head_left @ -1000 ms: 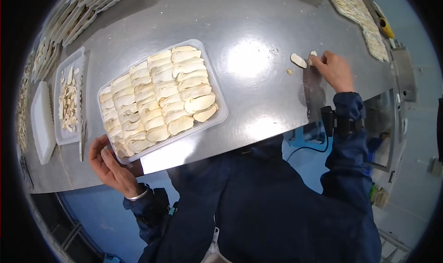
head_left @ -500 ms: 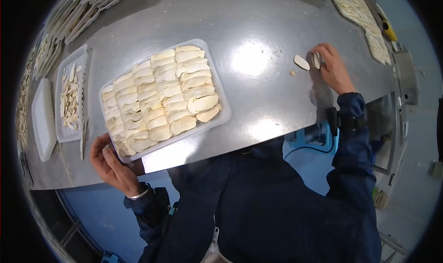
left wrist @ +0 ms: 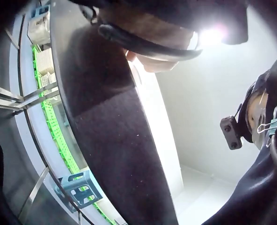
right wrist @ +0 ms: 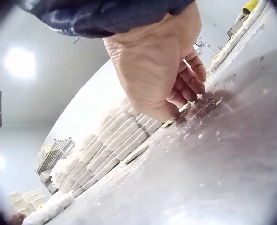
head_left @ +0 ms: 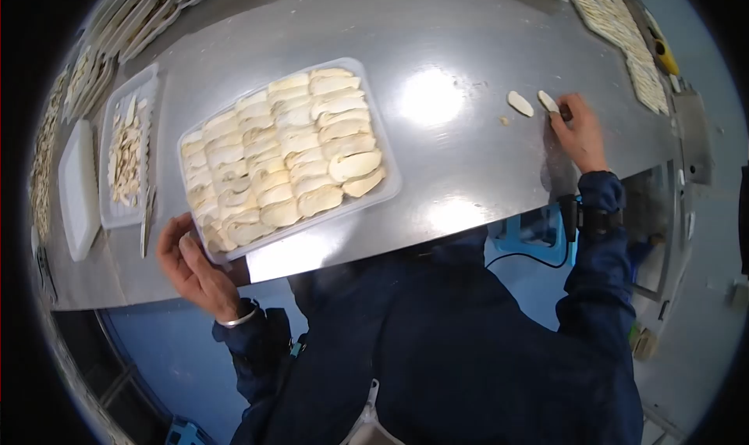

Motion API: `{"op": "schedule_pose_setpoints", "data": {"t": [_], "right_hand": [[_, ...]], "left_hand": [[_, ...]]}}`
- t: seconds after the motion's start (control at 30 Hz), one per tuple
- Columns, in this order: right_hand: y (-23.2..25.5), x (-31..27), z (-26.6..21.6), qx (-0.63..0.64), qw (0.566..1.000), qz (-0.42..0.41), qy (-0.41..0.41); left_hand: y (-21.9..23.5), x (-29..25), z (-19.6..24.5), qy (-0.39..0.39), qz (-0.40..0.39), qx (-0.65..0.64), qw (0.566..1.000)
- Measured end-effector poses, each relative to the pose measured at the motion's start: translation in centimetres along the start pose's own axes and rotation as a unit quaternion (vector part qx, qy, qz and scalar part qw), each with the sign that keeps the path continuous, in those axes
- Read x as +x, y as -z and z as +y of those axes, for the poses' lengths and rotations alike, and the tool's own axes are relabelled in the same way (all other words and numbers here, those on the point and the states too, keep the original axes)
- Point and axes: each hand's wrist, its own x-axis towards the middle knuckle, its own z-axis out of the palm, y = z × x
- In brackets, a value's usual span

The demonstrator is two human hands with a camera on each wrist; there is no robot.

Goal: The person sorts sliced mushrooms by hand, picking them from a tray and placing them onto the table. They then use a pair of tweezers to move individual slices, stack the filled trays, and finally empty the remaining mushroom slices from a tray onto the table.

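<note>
In the head view, my right hand (head_left: 580, 135) pinches the near end of a pale mushroom slice (head_left: 548, 101) on the steel table. The right wrist view shows the thumb (right wrist: 164, 111) and curled fingers close over the tabletop, with the slice mostly hidden. Another mushroom slice (head_left: 520, 104) lies just left of it, beside a small brownish scrap (head_left: 504, 121). My left hand (head_left: 199, 269) rests loosely at the near left corner of a clear plastic tray (head_left: 392, 181), fingers against its side. Overlapping mushroom slices (head_left: 285, 144) fill this tray in rows.
To the left stand a white tray (head_left: 125, 217) of small mushroom pieces, an upturned white tray (head_left: 78, 191) and a thin metal tool (head_left: 146, 222). Stacked filled trays (head_left: 144, 23) line the back left. More slices (head_left: 624, 47) cover a tray at the back right, near a yellow handle (head_left: 665, 57).
The right-hand fingers shift from over the slice, loosen around it, then come to its near end. My left hand stays at the tray corner. The head view has shifted slightly.
</note>
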Motion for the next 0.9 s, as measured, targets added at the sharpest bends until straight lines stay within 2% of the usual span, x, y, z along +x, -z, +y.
{"op": "schedule_pose_setpoints", "data": {"t": [0.13,0.23,0.3,0.37,0.47,0.7,0.9], "right_hand": [[0.7,0.0,-3.1,0.035,0.998,0.041,0.029],[1.7,-0.5,-10.8,0.073,0.982,0.081,0.156],[1.1,-1.3,-15.1,0.089,0.958,0.074,0.262],[0.3,-1.9,-18.7,0.115,0.937,0.048,0.327],[-1.1,-2.2,-21.5,0.151,0.916,0.004,0.372],[-2.7,-1.9,-22.6,0.137,0.911,-0.023,0.389],[-2.0,-1.4,-22.1,0.161,0.916,0.003,0.368]], "left_hand": [[-0.2,0.1,0.4,-0.010,0.007,0.030,0.999],[-0.2,0.1,0.9,-0.001,0.005,0.062,0.998],[-0.2,0.1,0.7,-0.010,0.009,0.060,0.998],[-0.2,0.1,0.6,-0.017,0.010,0.060,0.998],[0.0,0.1,0.6,-0.022,0.011,0.066,0.997],[-0.2,0.1,0.7,-0.021,0.020,0.073,0.997],[-0.2,0.1,0.7,-0.024,0.018,0.084,0.996]]}}
